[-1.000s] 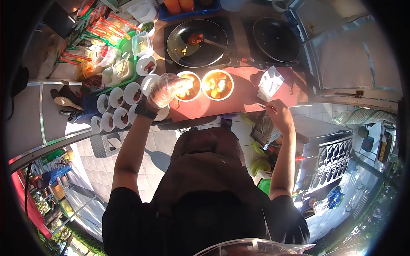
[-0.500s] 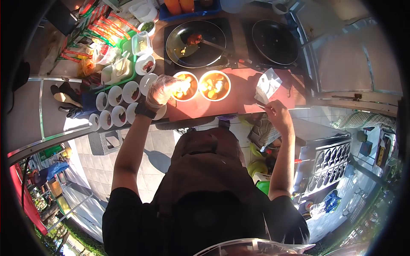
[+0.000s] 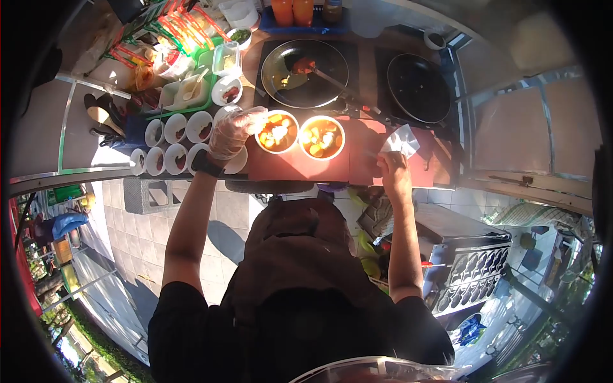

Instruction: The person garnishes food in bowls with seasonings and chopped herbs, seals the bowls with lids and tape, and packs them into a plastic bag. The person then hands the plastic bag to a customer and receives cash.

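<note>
My left hand (image 3: 231, 135), in a clear plastic glove, reaches to the rim of the left bowl of soup (image 3: 276, 133). Its fingertips are drawn together at that rim; whatever they may hold cannot be made out. A second bowl of soup (image 3: 322, 138) stands close on the right, also with orange broth and pale chunks. My right hand (image 3: 394, 163), bare, has its fingers closed at the lower edge of a crumpled white packet (image 3: 403, 141). A faint blurred streak shows left of those fingers, too unclear to name. Both bowls rest on a reddish board (image 3: 294, 167).
Behind the bowls a frying pan (image 3: 305, 89) holds a spatula (image 3: 329, 80); another dark pan (image 3: 418, 89) is at right. Several small white bowls (image 3: 176, 159) stand in rows at left, by a green tray (image 3: 205, 64). Orange bottles (image 3: 292, 11) stand at the back.
My left hand has drawn slightly left, off the left bowl's contents to its rim. My right hand has moved left and up against the white packet. The whole view has shifted somewhat.
</note>
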The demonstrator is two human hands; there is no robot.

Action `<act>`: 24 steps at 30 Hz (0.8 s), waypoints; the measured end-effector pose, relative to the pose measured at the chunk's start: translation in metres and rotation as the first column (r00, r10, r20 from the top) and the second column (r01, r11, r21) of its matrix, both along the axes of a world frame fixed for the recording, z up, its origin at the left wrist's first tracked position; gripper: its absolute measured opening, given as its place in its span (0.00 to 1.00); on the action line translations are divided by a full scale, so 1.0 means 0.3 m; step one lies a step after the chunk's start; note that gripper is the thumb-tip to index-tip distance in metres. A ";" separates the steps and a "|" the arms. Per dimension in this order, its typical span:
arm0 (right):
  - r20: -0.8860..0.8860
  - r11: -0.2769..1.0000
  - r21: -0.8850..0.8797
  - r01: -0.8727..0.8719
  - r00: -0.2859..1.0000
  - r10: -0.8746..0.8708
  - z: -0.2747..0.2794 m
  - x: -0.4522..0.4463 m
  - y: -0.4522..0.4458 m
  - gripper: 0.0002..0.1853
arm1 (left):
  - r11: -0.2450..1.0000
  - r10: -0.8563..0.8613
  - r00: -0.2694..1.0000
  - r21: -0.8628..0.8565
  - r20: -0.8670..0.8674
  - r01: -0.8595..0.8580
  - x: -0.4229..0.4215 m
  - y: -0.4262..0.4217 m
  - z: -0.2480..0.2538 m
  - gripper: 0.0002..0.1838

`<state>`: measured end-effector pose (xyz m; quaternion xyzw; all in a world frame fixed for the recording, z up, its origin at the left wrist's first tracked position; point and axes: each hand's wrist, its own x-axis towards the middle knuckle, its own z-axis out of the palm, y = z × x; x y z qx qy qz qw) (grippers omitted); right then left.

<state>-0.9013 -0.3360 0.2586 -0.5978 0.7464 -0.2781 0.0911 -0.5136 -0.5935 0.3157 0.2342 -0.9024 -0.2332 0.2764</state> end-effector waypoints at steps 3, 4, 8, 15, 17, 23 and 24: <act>-0.187 0.999 -0.034 0.007 0.982 -0.013 0.058 0.015 -0.016 0.14 | 0.991 0.117 0.976 0.082 -0.185 -0.103 0.057 0.044 0.100 0.12; -0.326 0.997 -0.055 0.052 0.943 -0.068 0.112 0.042 -0.017 0.15 | 0.989 0.143 0.945 0.086 -0.293 -0.123 0.080 0.064 0.137 0.16; 0.464 0.810 0.395 -0.434 0.855 0.232 0.359 0.239 0.002 0.20 | 0.935 0.330 0.923 0.203 -0.196 -0.291 0.203 0.204 0.322 0.20; 0.294 0.332 0.197 -0.923 0.378 0.878 0.674 0.724 -0.359 0.09 | 0.960 0.122 0.909 -0.184 -0.400 -0.210 0.491 0.025 0.443 0.12; 0.014 0.566 -0.013 -0.825 0.565 0.825 0.953 0.885 -0.535 0.12 | 0.952 0.214 0.837 -0.086 -0.503 -0.295 0.561 -0.058 0.554 0.18; -0.337 0.581 -0.600 -0.550 0.832 0.440 1.544 1.244 -1.221 0.08 | 0.892 0.039 0.789 -0.334 -0.613 -0.304 0.658 -0.457 0.929 0.19; -0.331 0.591 -0.618 -0.519 0.853 0.403 1.617 1.262 -1.344 0.08 | 0.850 0.031 0.805 -0.409 -0.592 -0.333 0.652 -0.518 0.986 0.18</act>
